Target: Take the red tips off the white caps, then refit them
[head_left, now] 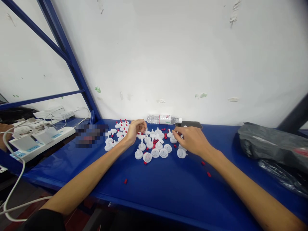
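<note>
White plastic discs with stems (164, 153) lie in a loose pile on the blue table, some stem up, others turned over. Small red caps (155, 141) are scattered among them. My left hand (136, 131) is at the pile's left side, fingers curled inward; whatever they hold is hidden. On the right, my right hand (192, 139) reaches over the pile with thumb and fingers pinched beside an upright white stem. Whether the pinch holds that stem or a small cap cannot be made out. Behind the left hand, more discs (117, 125) carry red caps on their stems.
A clear plastic bottle (165, 119) lies against the wall, with a dark flat phone-like object (191, 124) beside it. Grey plastic bags (274, 144) are at the right. Power strips with plugs (43, 141) stand left, past the blue frame post (72, 64). Another person's hand (3, 136) shows far left.
</note>
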The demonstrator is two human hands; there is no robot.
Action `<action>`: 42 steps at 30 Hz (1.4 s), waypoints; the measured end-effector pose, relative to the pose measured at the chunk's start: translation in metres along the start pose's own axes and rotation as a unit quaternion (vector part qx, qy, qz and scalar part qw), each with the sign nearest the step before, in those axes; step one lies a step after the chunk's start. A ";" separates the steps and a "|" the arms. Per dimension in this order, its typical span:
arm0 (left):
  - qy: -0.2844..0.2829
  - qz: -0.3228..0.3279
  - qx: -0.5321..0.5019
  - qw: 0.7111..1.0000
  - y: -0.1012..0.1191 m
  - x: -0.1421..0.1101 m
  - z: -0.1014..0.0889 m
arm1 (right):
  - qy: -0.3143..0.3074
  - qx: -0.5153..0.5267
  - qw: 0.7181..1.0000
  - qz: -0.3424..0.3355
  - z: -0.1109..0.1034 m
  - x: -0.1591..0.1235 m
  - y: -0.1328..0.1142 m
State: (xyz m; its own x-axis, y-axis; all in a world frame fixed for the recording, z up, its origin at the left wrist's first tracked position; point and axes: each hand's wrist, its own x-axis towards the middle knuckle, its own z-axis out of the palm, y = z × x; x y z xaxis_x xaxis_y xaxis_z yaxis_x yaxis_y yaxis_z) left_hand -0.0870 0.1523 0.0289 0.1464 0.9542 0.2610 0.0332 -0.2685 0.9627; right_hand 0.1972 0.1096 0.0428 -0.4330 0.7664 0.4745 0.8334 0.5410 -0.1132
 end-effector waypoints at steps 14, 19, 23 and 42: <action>0.049 -0.029 0.238 0.970 0.022 0.006 -0.016 | -0.011 -0.010 1.000 0.005 -0.002 0.000 -0.001; 0.121 -0.062 0.414 0.900 0.057 0.009 -0.082 | -0.010 -0.006 1.000 0.002 -0.001 0.000 0.000; 0.108 -0.154 0.505 0.843 0.061 0.003 -0.131 | -0.009 -0.002 1.000 -0.004 0.000 0.000 -0.001; 0.043 -0.148 0.310 0.938 0.056 -0.003 -0.134 | -0.020 -0.020 1.000 0.008 -0.002 -0.001 -0.003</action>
State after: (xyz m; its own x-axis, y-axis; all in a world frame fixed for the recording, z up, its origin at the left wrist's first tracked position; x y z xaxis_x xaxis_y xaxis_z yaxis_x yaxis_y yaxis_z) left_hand -0.2184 0.1525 0.0914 -0.0387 0.9991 0.0191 0.6333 0.0097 0.7739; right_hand 0.1956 0.1066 0.0449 -0.4321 0.7889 0.4369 0.8530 0.5148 -0.0859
